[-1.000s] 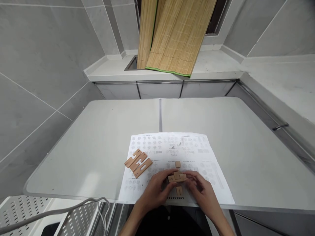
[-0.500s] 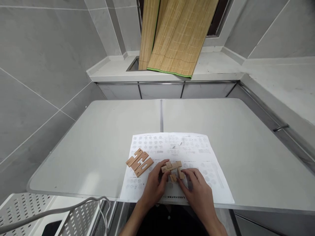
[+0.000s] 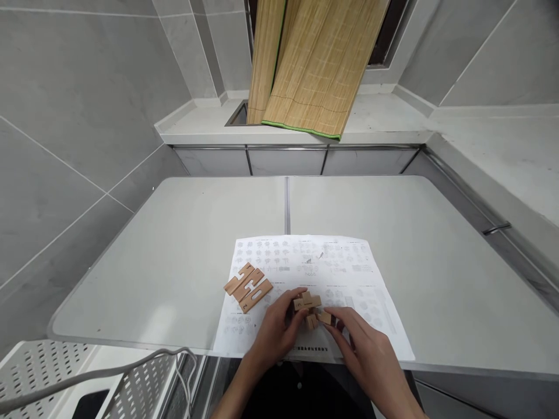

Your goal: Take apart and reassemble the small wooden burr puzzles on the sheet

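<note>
Even, cool, moderately bright light fills the view, leaving a soft white glare patch at eight o'clock on the worktop. The paper greys in faint shadow between the hands, its print too small to read. Wide-lens distortion stretches the walls toward nine and three o'clock.

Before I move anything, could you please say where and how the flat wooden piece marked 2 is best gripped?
Probably by the short ends of the piece marked 2, from the right: its left long edge borders another piece; its right looks free.
</note>
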A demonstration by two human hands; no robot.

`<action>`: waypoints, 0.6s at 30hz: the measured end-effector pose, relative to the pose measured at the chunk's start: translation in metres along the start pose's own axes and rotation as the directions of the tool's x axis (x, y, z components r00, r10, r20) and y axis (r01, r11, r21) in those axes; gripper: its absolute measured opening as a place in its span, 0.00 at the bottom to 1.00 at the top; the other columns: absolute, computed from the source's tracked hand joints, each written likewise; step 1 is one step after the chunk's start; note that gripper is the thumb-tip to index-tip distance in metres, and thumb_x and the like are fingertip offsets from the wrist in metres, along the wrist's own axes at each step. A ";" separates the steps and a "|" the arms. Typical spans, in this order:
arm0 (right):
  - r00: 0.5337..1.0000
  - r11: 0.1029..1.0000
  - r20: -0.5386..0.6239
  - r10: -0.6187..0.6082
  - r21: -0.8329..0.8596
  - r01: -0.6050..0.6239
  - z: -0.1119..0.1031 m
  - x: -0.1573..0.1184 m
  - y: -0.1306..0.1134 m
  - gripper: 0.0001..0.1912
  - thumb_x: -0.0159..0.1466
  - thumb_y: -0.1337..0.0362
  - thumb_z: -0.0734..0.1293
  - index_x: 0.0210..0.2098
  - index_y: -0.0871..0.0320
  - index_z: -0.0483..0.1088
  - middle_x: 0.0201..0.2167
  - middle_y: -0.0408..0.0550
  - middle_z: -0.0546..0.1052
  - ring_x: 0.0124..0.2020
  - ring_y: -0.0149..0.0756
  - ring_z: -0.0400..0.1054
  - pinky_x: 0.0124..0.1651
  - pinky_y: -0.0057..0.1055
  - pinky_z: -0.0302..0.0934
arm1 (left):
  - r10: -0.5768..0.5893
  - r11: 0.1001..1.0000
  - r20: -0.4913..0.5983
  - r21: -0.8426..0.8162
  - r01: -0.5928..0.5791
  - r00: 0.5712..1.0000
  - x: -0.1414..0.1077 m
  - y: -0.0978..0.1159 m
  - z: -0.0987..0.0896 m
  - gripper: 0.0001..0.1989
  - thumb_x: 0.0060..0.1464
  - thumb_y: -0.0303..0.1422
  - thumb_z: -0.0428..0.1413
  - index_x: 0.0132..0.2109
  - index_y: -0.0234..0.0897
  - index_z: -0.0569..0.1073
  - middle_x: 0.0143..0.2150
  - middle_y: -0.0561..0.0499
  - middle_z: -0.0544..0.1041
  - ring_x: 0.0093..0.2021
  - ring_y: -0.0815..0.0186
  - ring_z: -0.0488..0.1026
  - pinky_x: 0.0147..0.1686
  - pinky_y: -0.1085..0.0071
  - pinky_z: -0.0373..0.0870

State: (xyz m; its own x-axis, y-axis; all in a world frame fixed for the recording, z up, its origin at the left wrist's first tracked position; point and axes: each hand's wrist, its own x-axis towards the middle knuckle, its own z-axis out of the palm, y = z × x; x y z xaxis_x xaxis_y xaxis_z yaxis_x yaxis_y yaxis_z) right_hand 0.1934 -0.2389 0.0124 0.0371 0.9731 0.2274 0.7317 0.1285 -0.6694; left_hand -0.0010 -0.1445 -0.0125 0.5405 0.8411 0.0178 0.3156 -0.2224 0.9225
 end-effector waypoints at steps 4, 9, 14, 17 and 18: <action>1.000 1.000 -0.005 0.001 0.008 -0.001 -0.002 0.001 -0.003 0.11 0.77 0.62 0.59 0.55 0.50 0.69 0.43 0.47 0.81 0.37 0.37 0.79 0.34 0.29 0.72 | 0.014 0.999 0.053 0.034 -0.016 0.998 -0.001 0.003 -0.001 0.18 0.69 0.36 0.55 0.63 0.42 0.72 0.56 0.46 0.81 0.53 0.56 0.78 0.54 0.61 0.73; 1.000 0.999 0.003 0.030 0.045 -0.030 -0.001 -0.001 -0.002 0.11 0.77 0.61 0.60 0.55 0.49 0.70 0.42 0.47 0.81 0.37 0.37 0.78 0.36 0.29 0.72 | 0.057 0.998 0.107 0.020 -0.059 0.993 -0.001 0.004 -0.004 0.20 0.68 0.35 0.56 0.65 0.43 0.71 0.52 0.47 0.80 0.50 0.58 0.77 0.52 0.63 0.73; 0.994 0.987 0.049 0.098 0.123 -0.103 -0.004 -0.003 -0.001 0.11 0.77 0.59 0.62 0.56 0.47 0.70 0.42 0.45 0.81 0.36 0.36 0.77 0.36 0.27 0.72 | 0.080 0.997 0.161 -0.022 -0.077 0.984 -0.002 0.006 -0.006 0.40 0.49 0.45 0.73 0.66 0.45 0.69 0.55 0.46 0.78 0.54 0.54 0.76 0.55 0.61 0.72; 0.988 0.976 0.082 0.128 0.164 -0.140 -0.005 -0.004 -0.002 0.11 0.76 0.58 0.62 0.56 0.47 0.71 0.41 0.45 0.80 0.35 0.36 0.76 0.36 0.27 0.72 | 0.083 0.996 0.168 -0.021 -0.081 0.982 -0.001 0.008 -0.006 0.43 0.45 0.45 0.75 0.66 0.45 0.69 0.53 0.47 0.77 0.52 0.54 0.76 0.53 0.61 0.73; 0.988 0.974 0.089 0.130 0.173 -0.144 -0.005 -0.003 -0.003 0.11 0.76 0.58 0.62 0.56 0.47 0.71 0.41 0.45 0.80 0.35 0.36 0.76 0.36 0.27 0.71 | 0.082 0.997 0.170 -0.016 -0.081 0.982 0.000 0.009 -0.006 0.42 0.46 0.45 0.75 0.65 0.45 0.70 0.52 0.47 0.77 0.51 0.55 0.76 0.52 0.61 0.73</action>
State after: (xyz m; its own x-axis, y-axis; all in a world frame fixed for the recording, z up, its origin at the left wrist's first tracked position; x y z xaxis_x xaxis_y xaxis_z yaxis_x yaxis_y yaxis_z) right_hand 0.1946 -0.2435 0.0171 0.0709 0.9947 0.0745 0.5898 0.0184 -0.8073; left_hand -0.0030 -0.1440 -0.0021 0.6894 0.7239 0.0276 0.2587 -0.2816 0.9240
